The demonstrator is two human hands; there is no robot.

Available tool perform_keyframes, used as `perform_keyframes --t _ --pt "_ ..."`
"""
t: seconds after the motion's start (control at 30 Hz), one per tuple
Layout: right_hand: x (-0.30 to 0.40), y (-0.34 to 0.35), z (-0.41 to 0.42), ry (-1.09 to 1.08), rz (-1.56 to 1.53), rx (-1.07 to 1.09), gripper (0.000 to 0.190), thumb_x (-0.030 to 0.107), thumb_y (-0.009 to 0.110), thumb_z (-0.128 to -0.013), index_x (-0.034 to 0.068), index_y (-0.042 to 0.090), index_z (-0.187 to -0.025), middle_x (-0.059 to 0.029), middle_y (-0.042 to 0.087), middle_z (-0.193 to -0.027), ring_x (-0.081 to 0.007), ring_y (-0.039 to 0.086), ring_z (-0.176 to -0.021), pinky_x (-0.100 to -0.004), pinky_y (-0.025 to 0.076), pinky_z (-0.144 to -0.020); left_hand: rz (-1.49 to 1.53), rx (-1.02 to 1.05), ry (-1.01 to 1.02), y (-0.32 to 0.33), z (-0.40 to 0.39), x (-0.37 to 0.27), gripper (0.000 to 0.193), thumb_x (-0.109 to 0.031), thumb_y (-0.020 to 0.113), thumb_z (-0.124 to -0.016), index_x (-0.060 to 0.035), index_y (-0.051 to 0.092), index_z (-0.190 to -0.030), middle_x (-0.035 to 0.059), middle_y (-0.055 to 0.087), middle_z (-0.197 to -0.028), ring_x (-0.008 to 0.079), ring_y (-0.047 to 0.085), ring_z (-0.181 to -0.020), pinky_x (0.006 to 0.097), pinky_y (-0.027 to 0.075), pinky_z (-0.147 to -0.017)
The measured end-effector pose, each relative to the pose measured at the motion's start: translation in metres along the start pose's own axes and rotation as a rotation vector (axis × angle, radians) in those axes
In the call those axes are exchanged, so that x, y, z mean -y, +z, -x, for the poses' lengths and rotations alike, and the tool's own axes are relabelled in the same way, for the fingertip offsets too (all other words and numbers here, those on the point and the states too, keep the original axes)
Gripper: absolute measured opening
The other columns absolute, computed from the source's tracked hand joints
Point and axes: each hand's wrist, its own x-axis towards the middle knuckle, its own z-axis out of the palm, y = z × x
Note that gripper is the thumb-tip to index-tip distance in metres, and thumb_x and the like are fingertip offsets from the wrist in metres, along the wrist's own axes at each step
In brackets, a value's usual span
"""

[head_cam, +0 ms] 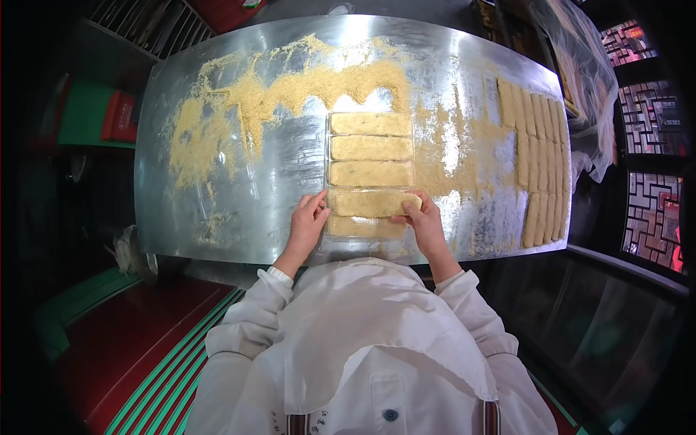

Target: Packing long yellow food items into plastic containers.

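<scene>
A clear plastic tray [328, 142] with side-by-side compartments lies on the metal tabletop before me. Its three far compartments hold crumb-coated bars [371, 148], pale yellow and flat. Between thumb and fingers, my right hand [426, 222] grips the right end of another coated bar [370, 203]. That bar lies over the fourth compartment, its right end reaching past the tray's edge. The nearest compartment [364, 226] shows its ribbed bottom. My left hand [310, 218] is at the tray's left edge, fingertips against or close to the rim; contact is hard to tell.
Yellow crumbs [326, 84] spread over the metal table [283, 228] beyond and beside the tray. Rows of coated bars [538, 163] line the table's right end. Clear plastic sheeting [590, 81] hangs past that end. A red box [118, 117] stands left of the table.
</scene>
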Motion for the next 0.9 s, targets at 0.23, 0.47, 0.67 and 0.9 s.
perform_keyframes --t 0.23,0.47,0.67,0.9 --pt "-0.005 -0.006 -0.005 0.014 0.031 0.001 0.018 0.007 0.057 -0.096 0.002 0.053 -0.113 -0.0087 0.064 -0.106 -0.0180 0.066 -0.091 -0.0323 0.060 -0.079 0.033 0.048 -0.032 0.003 0.002 0.004 0.048 -0.001 0.069 -0.083 -0.0020 0.059 -0.130 0.0062 0.055 -0.088 0.0147 0.054 -0.072 0.0284 0.048 -0.069" --pt "0.023 0.009 0.000 -0.063 0.177 0.082 0.018 0.007 0.057 -0.096 0.003 0.051 -0.112 -0.0079 0.059 -0.108 -0.0177 0.064 -0.093 -0.0322 0.059 -0.083 -0.018 0.058 -0.003 0.002 0.006 -0.001 0.052 -0.002 0.066 -0.083 -0.0017 0.055 -0.134 0.0092 0.056 -0.087 0.0192 0.057 -0.072 0.0322 0.049 -0.069" --pt "0.000 -0.002 -0.016 0.029 0.154 0.073 0.022 0.005 0.058 -0.094 0.003 0.050 -0.115 -0.0108 0.058 -0.115 -0.0194 0.065 -0.092 -0.0317 0.058 -0.081 -0.011 0.066 0.020 0.004 0.005 0.000 0.051 -0.001 0.064 -0.084 -0.0004 0.055 -0.134 0.0092 0.055 -0.087 0.0198 0.057 -0.074 0.0319 0.049 -0.070" --pt "0.005 0.023 -0.015 0.142 0.125 0.097 0.029 0.007 0.059 -0.094 0.002 0.048 -0.121 -0.0131 0.059 -0.112 -0.0219 0.067 -0.089 -0.0314 0.057 -0.080 -0.003 0.088 -0.015 0.004 0.006 0.004 0.052 -0.001 0.064 -0.085 -0.0002 0.053 -0.136 0.0104 0.056 -0.092 0.0222 0.058 -0.081 0.0326 0.049 -0.075"
